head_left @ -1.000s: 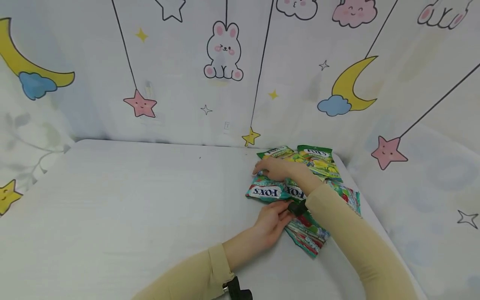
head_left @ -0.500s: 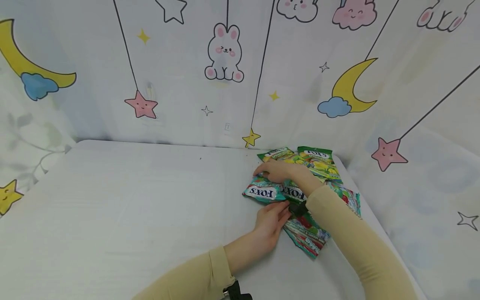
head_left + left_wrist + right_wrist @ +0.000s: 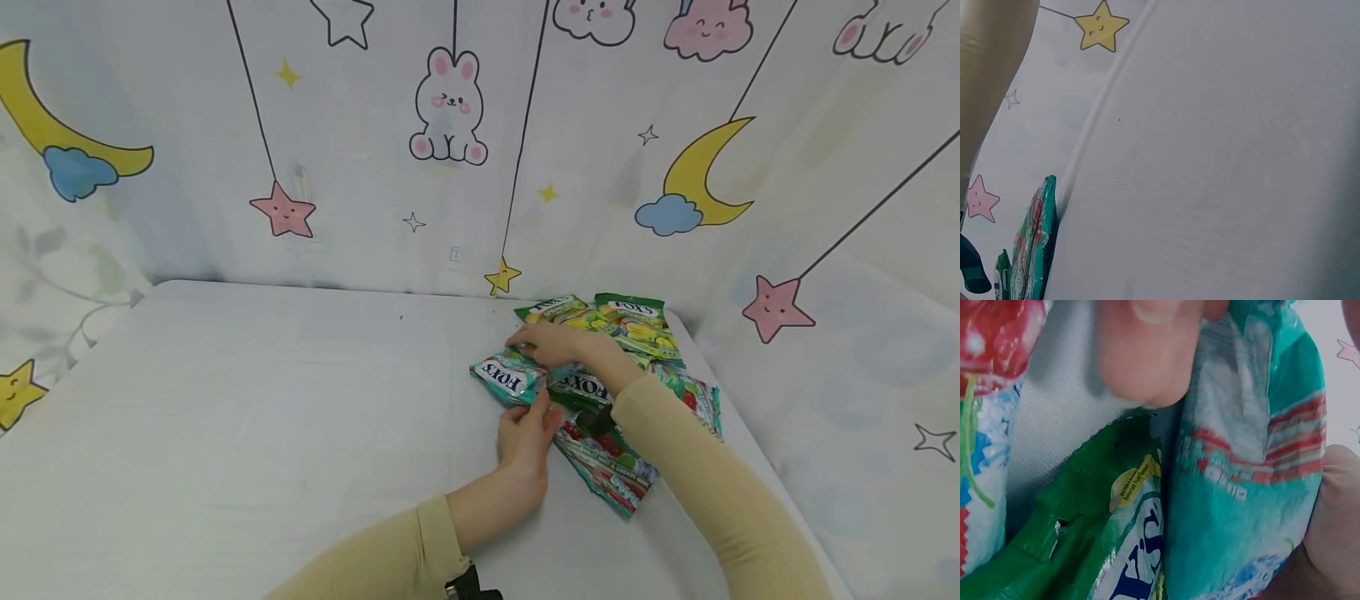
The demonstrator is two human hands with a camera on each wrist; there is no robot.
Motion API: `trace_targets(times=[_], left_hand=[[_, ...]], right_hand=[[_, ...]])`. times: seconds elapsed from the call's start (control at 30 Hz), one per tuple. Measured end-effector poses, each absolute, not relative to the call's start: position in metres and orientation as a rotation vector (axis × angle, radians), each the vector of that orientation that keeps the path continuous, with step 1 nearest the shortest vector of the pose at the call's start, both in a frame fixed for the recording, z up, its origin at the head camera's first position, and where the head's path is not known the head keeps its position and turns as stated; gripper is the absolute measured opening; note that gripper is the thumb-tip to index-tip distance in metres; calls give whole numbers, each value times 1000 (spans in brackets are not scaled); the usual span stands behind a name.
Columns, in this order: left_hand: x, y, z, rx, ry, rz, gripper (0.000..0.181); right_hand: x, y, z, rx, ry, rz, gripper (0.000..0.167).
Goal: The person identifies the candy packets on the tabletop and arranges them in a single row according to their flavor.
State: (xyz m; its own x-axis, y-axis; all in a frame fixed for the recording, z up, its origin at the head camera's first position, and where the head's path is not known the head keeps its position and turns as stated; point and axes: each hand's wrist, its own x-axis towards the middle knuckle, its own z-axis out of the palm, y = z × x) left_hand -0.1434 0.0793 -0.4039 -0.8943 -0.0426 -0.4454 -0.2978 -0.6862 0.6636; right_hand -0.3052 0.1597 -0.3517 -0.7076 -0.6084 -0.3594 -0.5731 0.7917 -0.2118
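A teal FOX'S candy bag (image 3: 508,375) is tipped up at the left side of a group of bags, its front toward me. My right hand (image 3: 551,343) holds its far end from above; a fingertip (image 3: 1147,369) shows beside the teal bag in the right wrist view. At the near right corner, my left hand (image 3: 525,442) pinches the same bag with fingers and thumb. A dark green FOX'S bag (image 3: 583,387) lies just right of it. Nearer me is a red and teal berry bag (image 3: 611,467). The left wrist view does not show the left hand's grip.
Two yellow-green FOX'S bags (image 3: 641,325) lie at the table's back right corner. Another berry-print bag (image 3: 693,390) sits by the right edge, partly behind the right sleeve (image 3: 675,450). The white table (image 3: 262,417) meets a printed cloth wall (image 3: 360,150).
The teal bag has shifted left and turned, parting from the dark green bag. My left hand has moved slightly left and upward with its fingers on the teal bag. The right hand stays almost in place.
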Motion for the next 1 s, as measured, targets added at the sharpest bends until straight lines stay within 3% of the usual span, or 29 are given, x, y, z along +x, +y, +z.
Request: trace_targets(times=[0.53, 1.0], left_hand=[[-167, 61, -407, -836, 1206, 2826, 68], [-182, 49, -411, -905, 1370, 2793, 68]], right_hand=[[-305, 162, -358, -864, 2611, -263, 43], [-306, 167, -366, -708, 2587, -525, 55]])
